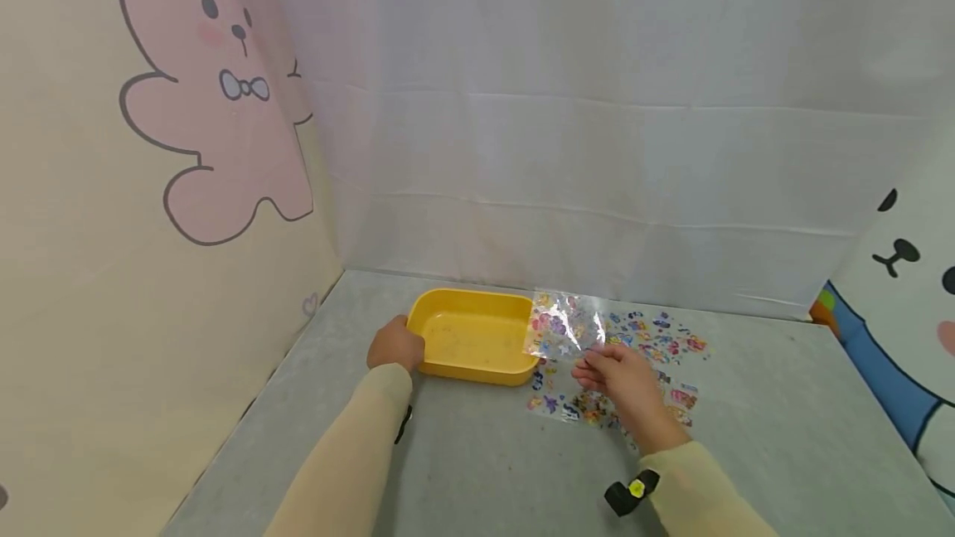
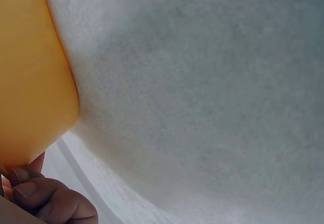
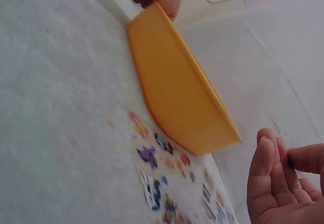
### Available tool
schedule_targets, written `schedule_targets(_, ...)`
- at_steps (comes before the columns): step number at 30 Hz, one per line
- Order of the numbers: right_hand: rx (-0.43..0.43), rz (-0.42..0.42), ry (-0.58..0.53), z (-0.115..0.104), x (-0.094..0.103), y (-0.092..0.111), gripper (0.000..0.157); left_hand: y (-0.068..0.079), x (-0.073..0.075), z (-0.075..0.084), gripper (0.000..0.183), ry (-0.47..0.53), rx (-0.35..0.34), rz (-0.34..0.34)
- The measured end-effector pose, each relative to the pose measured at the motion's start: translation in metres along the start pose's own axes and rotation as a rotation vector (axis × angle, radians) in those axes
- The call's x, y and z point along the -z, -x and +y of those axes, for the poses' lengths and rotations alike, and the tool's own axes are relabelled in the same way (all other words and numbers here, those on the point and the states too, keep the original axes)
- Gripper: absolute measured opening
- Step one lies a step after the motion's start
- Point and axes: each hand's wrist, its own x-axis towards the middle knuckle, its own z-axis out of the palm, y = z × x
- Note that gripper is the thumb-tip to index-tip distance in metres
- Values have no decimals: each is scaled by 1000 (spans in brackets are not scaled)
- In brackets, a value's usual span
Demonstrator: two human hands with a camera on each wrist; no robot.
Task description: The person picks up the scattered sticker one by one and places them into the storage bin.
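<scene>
A shallow yellow plastic tray [image 1: 477, 338] sits on the table, and my left hand [image 1: 395, 345] grips its left end by the rim. In the left wrist view the curled fingers [image 2: 50, 198] are at the tray's corner [image 2: 30, 82]. My right hand [image 1: 622, 384] pinches a clear sticker sheet [image 1: 559, 326] by its lower right corner, thumb against fingers. The sheet overlaps the tray's right end in the head view. More clear sheets with small colourful stickers [image 1: 656, 334] lie on the table under and beyond the right hand.
The grey cloth-covered table [image 1: 477, 462] meets a white curtain [image 1: 597, 147] at the back. A cream wall with a pink bear print [image 1: 224, 131] stands on the left, and another printed cartoon panel [image 1: 895, 338] on the right.
</scene>
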Motion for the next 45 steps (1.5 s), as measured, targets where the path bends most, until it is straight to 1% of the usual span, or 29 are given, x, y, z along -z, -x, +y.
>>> schedule_targets(4, -27, -7, -5, -2, -19, -1, 25, -1, -2, 0, 45, 0, -7, 8)
schedule_targets(7, -46, -3, 20, -6, -34, -3, 21, 0, -3, 1, 45, -10, -10, 6)
schedule_targets(12, -22, 2, 55, -9, -61, -10, 13, 0, -1, -1, 45, -38, -18, 4)
schedule_targets(16, -13, 16, 68, -13, -79, -17, 11, -1, 0, -2, 46, -38, -24, 0)
schedule_targets(23, -6, 22, 174, -24, -108, -21, 14, -5, 0, -3, 46, -29, -26, 4)
schedule_targets(27, 0, 11, 236, -22, -128, -21, 14, -3, 0, -2, 48, -36, -8, 0)
schedule_targets(32, -31, 12, 303, -16, -151, -25, 11, 1, 0, 0, 51, -37, 19, -16)
schedule_targets(35, -16, 0, 341, -17, -158, -22, 11, 1, -2, -2, 51, -41, 24, -22)
schedule_targets(38, 11, -2, 408, -18, -160, -17, 12, 0, -4, -4, 51, -42, 13, -23)
schedule_targets(41, 23, 1, 501, -18, -161, -13, 11, -1, -4, -4, 51, -37, -5, -19)
schedule_targets(43, 32, 6, 588, -18, -160, -12, 13, -2, -3, -4, 50, -32, -16, -14)
schedule_targets(45, 48, 17, 692, -19, -160, -13, 18, -3, -3, -5, 50, -30, -22, -11)
